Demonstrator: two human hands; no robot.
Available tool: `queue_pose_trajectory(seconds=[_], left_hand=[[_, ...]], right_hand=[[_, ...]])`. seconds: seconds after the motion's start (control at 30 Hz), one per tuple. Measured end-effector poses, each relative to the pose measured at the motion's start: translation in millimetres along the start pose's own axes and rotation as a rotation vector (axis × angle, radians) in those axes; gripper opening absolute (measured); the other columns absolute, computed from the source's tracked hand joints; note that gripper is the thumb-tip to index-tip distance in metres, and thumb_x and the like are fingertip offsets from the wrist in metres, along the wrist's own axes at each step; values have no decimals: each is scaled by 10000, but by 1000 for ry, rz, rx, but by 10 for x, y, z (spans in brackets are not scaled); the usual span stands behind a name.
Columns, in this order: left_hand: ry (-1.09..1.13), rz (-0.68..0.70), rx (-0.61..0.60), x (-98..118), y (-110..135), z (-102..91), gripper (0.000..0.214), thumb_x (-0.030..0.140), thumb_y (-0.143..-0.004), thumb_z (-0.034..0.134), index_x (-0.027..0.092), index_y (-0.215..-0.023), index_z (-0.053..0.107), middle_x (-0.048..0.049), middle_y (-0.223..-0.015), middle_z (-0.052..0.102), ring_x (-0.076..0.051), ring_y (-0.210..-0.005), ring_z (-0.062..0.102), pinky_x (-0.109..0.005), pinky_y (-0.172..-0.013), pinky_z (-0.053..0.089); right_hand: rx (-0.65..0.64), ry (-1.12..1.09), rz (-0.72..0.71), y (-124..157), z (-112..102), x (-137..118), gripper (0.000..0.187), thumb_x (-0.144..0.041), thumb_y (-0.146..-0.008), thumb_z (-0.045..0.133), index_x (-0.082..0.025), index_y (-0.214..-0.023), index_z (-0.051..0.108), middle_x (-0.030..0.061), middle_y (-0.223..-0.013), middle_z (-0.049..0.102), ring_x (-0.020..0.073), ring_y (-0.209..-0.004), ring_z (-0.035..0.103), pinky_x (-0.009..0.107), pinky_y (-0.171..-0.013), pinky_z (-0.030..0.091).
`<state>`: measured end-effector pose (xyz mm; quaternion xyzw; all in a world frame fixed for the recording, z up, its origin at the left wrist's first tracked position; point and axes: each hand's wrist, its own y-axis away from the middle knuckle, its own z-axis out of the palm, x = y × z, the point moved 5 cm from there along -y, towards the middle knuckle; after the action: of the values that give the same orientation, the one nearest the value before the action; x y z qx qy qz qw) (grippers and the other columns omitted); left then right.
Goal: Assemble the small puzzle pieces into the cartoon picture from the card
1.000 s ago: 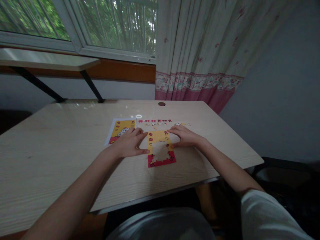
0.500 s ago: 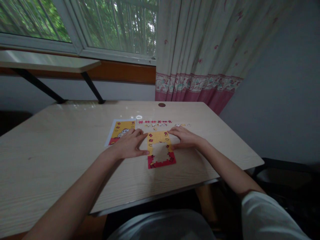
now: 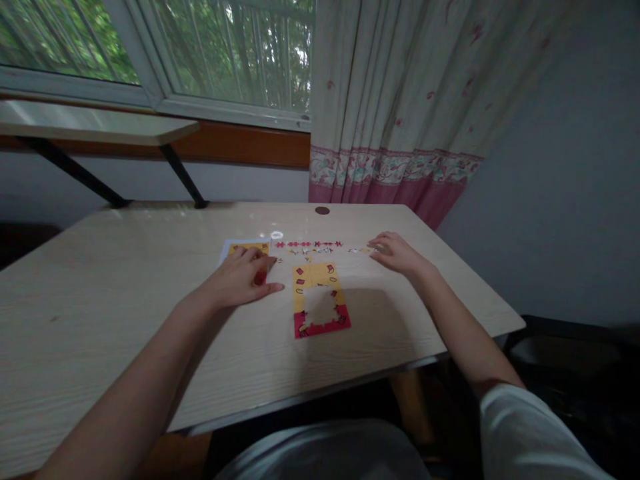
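On the table lies a jigsaw puzzle border [image 3: 320, 328], yellow at the top and red at the bottom, with a bare middle. My left hand [image 3: 241, 275] is over the reference picture [image 3: 249, 245] to the left of the border and covers most of it; its thumb and fingers are apart. My right hand [image 3: 396, 253] hovers at the small yellow and white pieces [image 3: 356, 251] on the right, fingers apart, with no piece visible in it. A row of red puzzle pieces [image 3: 306, 244] runs behind the border. Mixed white and yellow pieces [image 3: 311, 252] lie just below that row.
The wooden table [image 3: 115, 320] has a dark round cable cover [image 3: 323, 210] near its back edge. A raised shelf [image 3: 95, 123] on black legs stands at the back left. Behind are a window and a curtain [image 3: 395, 133]; a dark chair [image 3: 565, 360] is at the right.
Both hands have let go of the puzzle border. My left hand moved left over the picture, and my right hand moved right and farther back to the loose pieces. The border stayed in place.
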<state>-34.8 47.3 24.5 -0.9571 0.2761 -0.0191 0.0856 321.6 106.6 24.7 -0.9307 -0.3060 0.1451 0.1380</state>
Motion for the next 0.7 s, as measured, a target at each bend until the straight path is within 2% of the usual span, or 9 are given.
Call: queue_pose_trajectory(seconds=[0.1, 0.2, 0.37, 0.53, 0.7], left_hand=[[5, -16, 1, -61, 4, 36, 748, 733, -751, 382, 147, -1150, 620, -152, -1015, 570, -314, -939, 479, -410, -854, 365], [8, -32, -15, -79, 0, 73, 764, 739, -751, 372, 144, -1168, 610, -150, -1016, 571, -311, -951, 474, -404, -864, 362], [36, -36, -16, -67, -6, 84, 773, 732, -753, 381, 132, -1193, 593, -157, -1028, 571, -314, -957, 479, -416, -868, 356], [51, -29, 2, -73, -4, 92, 763, 733, -753, 381, 139, -1179, 602, -157, -1018, 575, -317, -944, 481, -429, -859, 359], [75, -39, 13, -96, -5, 124, 752, 724, -747, 403, 144, -1186, 593, -155, -1013, 583, -323, -946, 487, -441, -858, 356]], right_hand=[[-8, 12, 68, 61, -16, 316, 240, -296, -823, 564, -176, -989, 690, 99, -960, 634, 216, -937, 566, 372, -894, 420], [-43, -18, 88, 76, 9, 422, 208, -272, -823, 560, -188, -941, 709, 86, -918, 656, 202, -890, 587, 352, -864, 433], [-55, -63, 60, 29, 27, 310, 227, -272, -824, 544, -180, -937, 718, 87, -890, 674, 197, -851, 598, 338, -827, 445], [-69, -81, 94, 25, 36, 279, 251, -256, -823, 537, -153, -980, 703, 98, -913, 685, 195, -833, 604, 327, -797, 452], [-62, -2, 80, 3, 93, 209, 287, -284, -851, 527, -174, -1074, 670, 103, -992, 661, 213, -931, 573, 368, -869, 411]])
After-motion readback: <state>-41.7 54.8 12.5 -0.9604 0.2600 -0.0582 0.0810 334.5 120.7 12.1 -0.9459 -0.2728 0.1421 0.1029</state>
